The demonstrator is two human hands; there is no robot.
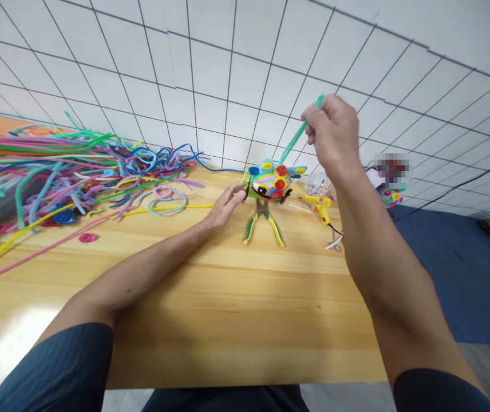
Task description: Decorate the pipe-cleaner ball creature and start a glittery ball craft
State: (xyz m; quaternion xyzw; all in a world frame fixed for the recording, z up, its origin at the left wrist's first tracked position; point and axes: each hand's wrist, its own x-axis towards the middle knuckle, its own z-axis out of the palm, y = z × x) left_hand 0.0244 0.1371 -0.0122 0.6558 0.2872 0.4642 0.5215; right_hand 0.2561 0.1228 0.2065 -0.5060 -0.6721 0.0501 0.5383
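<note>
A colourful pipe-cleaner figure (268, 182) with round red, yellow and blue pieces and a black eye sits near the back of the wooden table. My right hand (333, 129) is raised above it, fingers pinched on a teal strip (294, 141) whose lower end reaches the figure's top. At the figure's left side rests my left hand (226, 206), its fingertips against or very near the edge; whether it grips anything is not clear. Pliers (263, 220) with yellow-green handles lie spread just in front of the figure.
Piled pipe cleaners (142, 166) cover the table's left and back left. A yellow glue gun (320, 207), small scissors (336, 242) and a clear bag of small pieces (317, 184) lie right of the figure. A tiled wall (210, 74) stands behind.
</note>
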